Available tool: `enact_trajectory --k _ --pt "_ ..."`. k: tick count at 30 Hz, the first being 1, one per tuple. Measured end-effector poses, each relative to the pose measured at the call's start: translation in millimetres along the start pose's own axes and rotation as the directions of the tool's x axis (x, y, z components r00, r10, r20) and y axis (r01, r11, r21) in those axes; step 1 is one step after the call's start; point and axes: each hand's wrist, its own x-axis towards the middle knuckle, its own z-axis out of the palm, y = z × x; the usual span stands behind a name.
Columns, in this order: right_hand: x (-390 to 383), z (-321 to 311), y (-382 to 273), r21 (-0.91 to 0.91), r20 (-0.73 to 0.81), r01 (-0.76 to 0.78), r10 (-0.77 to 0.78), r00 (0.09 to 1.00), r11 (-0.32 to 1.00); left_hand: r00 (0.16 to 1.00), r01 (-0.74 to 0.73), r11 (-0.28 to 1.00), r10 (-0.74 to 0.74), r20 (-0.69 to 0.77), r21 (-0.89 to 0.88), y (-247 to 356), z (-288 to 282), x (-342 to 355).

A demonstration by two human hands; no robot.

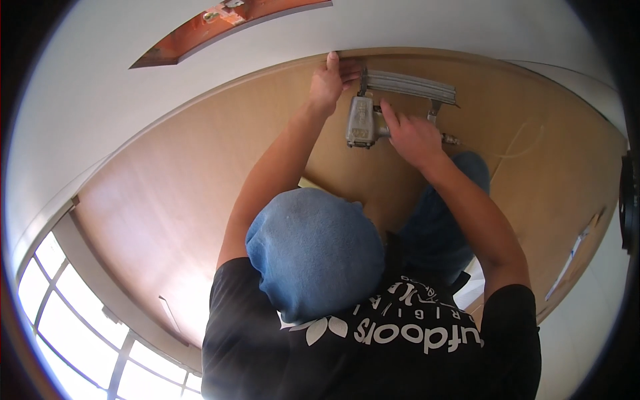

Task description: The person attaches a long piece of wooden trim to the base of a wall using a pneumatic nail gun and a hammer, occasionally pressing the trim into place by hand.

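Wooden panel below; right hand partly hides nail gun.

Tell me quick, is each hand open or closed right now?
Left hand: at the edge of the wooden board; can't tell if it's gripping.
Right hand: closed, holding the nail gun.

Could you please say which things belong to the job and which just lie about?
In use:
nail gun, in the right hand
thin hose joining it
wooden panel, left hand at its edge

Apparently lying about:
slim pale item, right, kind unclear
thin angled piece, left
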Motion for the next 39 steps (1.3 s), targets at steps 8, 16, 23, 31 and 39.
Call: enact_trajectory --k 8,16,23,31,39 --pt "-7 -31 -17 0.031 0.15 -0.108 0.102 0.983 0.994 0.996 0.043 0.998 -0.046 0.073 0.037 -12 4 16" --pt "-51 -143 2 0.759 0.65 -0.63 0.143 0.746 -0.164 0.991 0.069 0.995 -0.076 0.112 0.068 1 -1 3" --pt "-57 -136 15 0.715 0.432 -0.004 0.438 0.788 -0.699 0.982 0.066 0.981 -0.096 0.161 0.184 12 -23 0" --pt "-65 -61 -1 0.361 0.44 0.258 0.408 0.8 -0.896 0.991 0.124 0.931 -0.134 0.007 0.344 38 -49 -16" --pt "-7 10 -68 0.435 0.463 0.217 0.424 0.779 -0.874 0.953 0.267 0.727 -0.298 -0.06 0.633 60 -45 -4"
